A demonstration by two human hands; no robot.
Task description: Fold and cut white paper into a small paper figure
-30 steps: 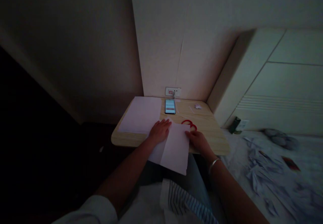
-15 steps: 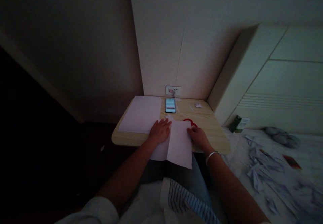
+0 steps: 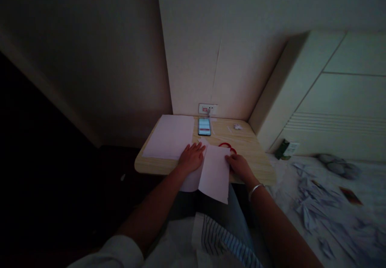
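A creased sheet of white paper (image 3: 214,173) lies over the front of the small wooden table, its lower end hanging past the edge above my lap. My left hand (image 3: 192,157) rests flat on the sheet's left part, fingers stretched out. At the right edge of the same sheet, my right hand (image 3: 238,165) pinches the paper, and the right part stands slightly raised from the crease. Red-handled scissors (image 3: 224,144) lie just behind my right hand; their blades are hidden under the paper.
A stack of white paper (image 3: 170,135) lies at the table's left. A lit phone (image 3: 204,126) sits at the back, below a wall socket (image 3: 208,108). Small paper scraps (image 3: 237,126) lie at the back right of the table (image 3: 256,163). Folded papers (image 3: 313,203) cover the bed at right.
My right hand has shifted very slightly with the paper's edge, and the sheet's lower right corner has moved a little left. My left hand stays in place.
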